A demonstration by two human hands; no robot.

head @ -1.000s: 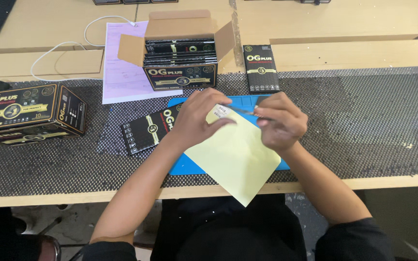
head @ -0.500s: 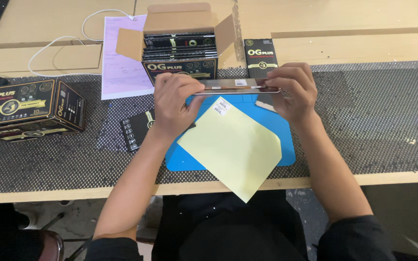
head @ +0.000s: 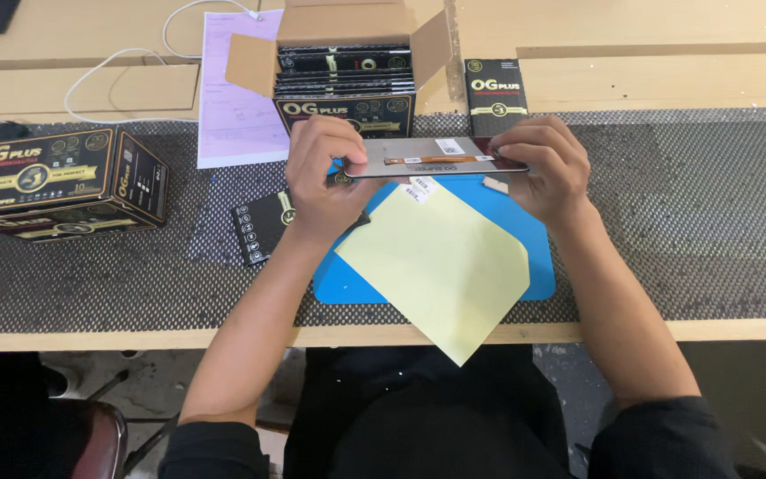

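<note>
Nearest the camera, both forearms reached up from the bottom of the frame over the tabletop (head: 720,333) edge. A yellow sheet (head: 441,266) hung down at centre, its lower corner past the edge, its top w/ a small white label close under the panel. It lay over a blue mat (head: 534,253) on the black mesh liner (head: 684,222).

Above that, centre frame, the left hand (head: 325,191) and right hand (head: 543,168) held a thin flat display panel (head: 436,158) between them, lifted off the mat, long side horizontal, grey back w/ an orange flex strip facing up. Left hand pinched the left end, fingers curled over the top; right hand pinched the right end, fingers bent over it.

Left of the left wrist, a slim black box (head: 259,226) lay tilted on the liner. Far left, a large black carton (head: 55,182) w/ gold print. Upper centre, an open cardboard box (head: 347,27) stacked w/ slim black boxes; right of it a single black box (head: 495,89). Upper left, a pale printed paper (head: 237,98) and a white cable (head: 117,66).
</note>
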